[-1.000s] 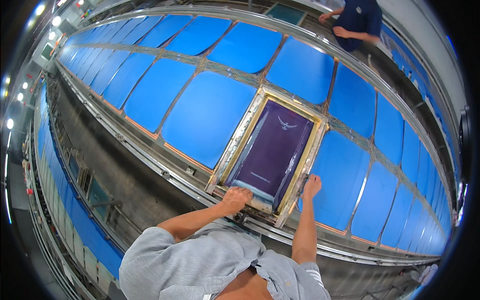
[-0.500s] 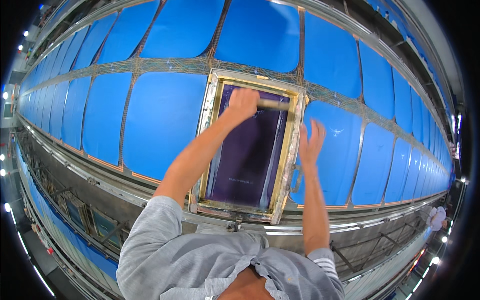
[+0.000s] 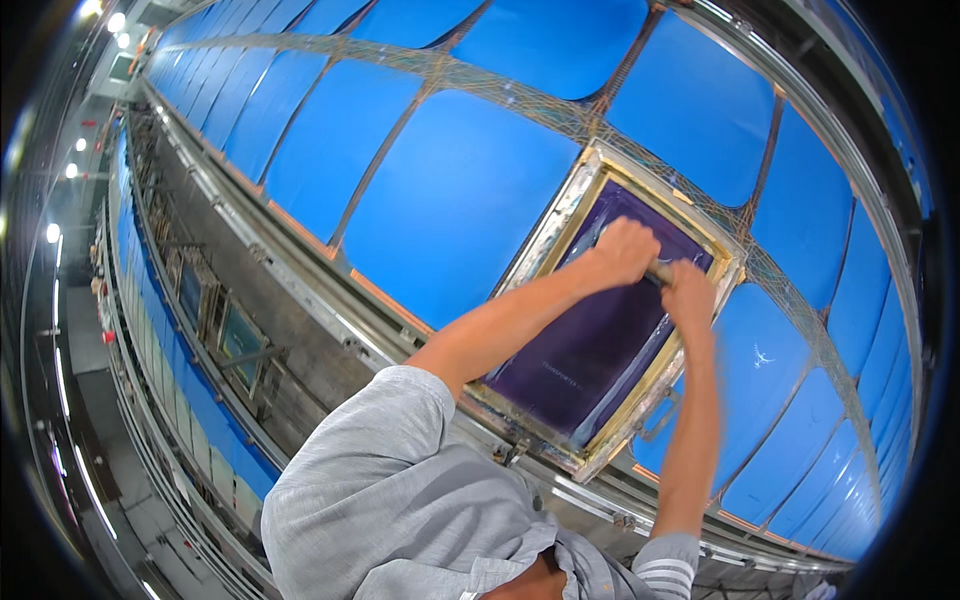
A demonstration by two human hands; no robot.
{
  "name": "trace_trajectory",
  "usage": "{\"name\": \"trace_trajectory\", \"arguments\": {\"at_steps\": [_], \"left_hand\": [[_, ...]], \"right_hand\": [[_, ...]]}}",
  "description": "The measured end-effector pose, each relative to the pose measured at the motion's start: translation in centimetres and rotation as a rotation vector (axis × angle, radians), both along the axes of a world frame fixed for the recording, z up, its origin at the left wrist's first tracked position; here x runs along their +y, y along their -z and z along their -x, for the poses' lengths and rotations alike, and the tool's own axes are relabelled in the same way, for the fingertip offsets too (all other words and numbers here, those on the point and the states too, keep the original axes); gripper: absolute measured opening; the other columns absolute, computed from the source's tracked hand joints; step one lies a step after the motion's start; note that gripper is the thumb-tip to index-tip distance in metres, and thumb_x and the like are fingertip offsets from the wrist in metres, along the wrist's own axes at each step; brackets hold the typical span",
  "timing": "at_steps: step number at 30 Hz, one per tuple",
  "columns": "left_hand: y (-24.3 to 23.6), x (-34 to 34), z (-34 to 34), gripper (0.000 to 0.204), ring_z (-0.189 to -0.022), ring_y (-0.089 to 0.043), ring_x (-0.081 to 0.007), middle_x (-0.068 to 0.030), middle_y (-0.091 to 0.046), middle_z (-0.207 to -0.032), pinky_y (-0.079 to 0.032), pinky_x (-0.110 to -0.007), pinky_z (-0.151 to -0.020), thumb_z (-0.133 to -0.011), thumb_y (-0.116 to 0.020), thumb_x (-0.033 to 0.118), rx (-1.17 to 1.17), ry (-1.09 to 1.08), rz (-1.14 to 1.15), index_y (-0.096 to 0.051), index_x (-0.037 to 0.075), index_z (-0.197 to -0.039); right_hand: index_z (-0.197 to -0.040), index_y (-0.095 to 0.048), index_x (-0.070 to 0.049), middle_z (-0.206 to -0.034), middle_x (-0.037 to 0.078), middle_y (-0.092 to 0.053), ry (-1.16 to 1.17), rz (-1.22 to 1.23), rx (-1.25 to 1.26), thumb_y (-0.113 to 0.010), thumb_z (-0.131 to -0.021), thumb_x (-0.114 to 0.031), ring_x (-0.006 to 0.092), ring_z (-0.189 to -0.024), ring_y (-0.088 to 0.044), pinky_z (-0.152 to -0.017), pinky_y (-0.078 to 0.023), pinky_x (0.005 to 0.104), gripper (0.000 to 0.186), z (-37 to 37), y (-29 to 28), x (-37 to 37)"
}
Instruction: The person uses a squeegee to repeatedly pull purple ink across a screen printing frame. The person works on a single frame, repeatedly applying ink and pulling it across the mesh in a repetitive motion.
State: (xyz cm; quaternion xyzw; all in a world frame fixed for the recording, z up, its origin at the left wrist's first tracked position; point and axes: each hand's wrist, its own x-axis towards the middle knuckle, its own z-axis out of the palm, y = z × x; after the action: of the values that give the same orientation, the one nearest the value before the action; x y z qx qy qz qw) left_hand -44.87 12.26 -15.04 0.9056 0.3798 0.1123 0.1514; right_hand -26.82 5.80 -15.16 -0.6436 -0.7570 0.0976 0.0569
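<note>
And the right hand (image 3: 690, 295), spread beside the silvery, yellow-edged rectangular frame (image 3: 660, 203) a moment ago, has joined the left hand (image 3: 628, 250), both curled round the tan bar (image 3: 661, 270) (shared work now!) over the frame's far half.

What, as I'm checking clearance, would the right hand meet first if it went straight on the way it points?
Probably the far side of the frame, ahead of the right hand; depth is unclear, so it might pass above.
</note>
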Motion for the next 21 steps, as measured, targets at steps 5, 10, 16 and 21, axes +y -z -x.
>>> {"name": "trace_trajectory", "arguments": {"at_steps": [5, 10, 16, 21], "left_hand": [[0.1, -14.0, 6.6, 0.005, -0.072, -0.069, -0.0336, -0.0124, -0.069, -0.074, -0.053, -0.045, -0.063, -0.068, -0.071, 0.013, 0.030, -0.017, 0.153, -0.071, 0.010, -0.073], [0.9, -26.7, 11.1, 0.005, -0.073, -0.069, -0.0310, -0.0109, -0.068, -0.075, -0.053, -0.044, -0.064, -0.071, -0.067, 0.011, -0.044, -0.034, 0.171, -0.070, 0.009, -0.075], [-2.3, -24.2, 10.5, 0.009, -0.075, -0.070, -0.0327, -0.0127, -0.070, -0.078, -0.054, -0.047, -0.067, -0.068, -0.068, 0.013, 0.238, 0.051, 0.299, -0.074, 0.013, -0.076], [-2.0, -11.2, 5.0, 0.018, -0.083, -0.070, -0.0325, -0.0137, -0.071, -0.085, -0.056, -0.046, -0.073, -0.072, -0.066, 0.013, 0.269, -0.010, 0.215, -0.077, 0.019, -0.085]], "right_hand": [[-0.081, -0.062, -0.007, -0.086, 0.013, -0.061, -0.016, 0.054, 0.053, -0.066, -0.070, -0.006, 0.0357, -0.084, -0.059, -0.076, -0.050, 0.0486, 0.012, 6.9, -1.7, -13.5], [-0.080, -0.062, -0.005, -0.086, 0.014, -0.061, -0.010, 0.095, 0.095, -0.066, -0.069, -0.007, 0.0337, -0.088, -0.060, -0.084, -0.047, 0.0479, 0.012, 11.5, -2.6, -25.2], [-0.083, -0.066, -0.006, -0.084, 0.013, -0.064, -0.017, 0.243, 0.143, -0.063, -0.075, -0.011, 0.0342, -0.084, -0.065, -0.082, -0.051, 0.0478, 0.010, 10.4, -1.6, -25.1], [-0.085, -0.069, -0.006, -0.087, 0.016, -0.069, 0.011, 0.169, 0.058, -0.060, -0.076, -0.011, 0.0370, -0.082, -0.068, -0.073, -0.055, 0.0487, 0.014, 5.2, -2.4, -11.4]]}}
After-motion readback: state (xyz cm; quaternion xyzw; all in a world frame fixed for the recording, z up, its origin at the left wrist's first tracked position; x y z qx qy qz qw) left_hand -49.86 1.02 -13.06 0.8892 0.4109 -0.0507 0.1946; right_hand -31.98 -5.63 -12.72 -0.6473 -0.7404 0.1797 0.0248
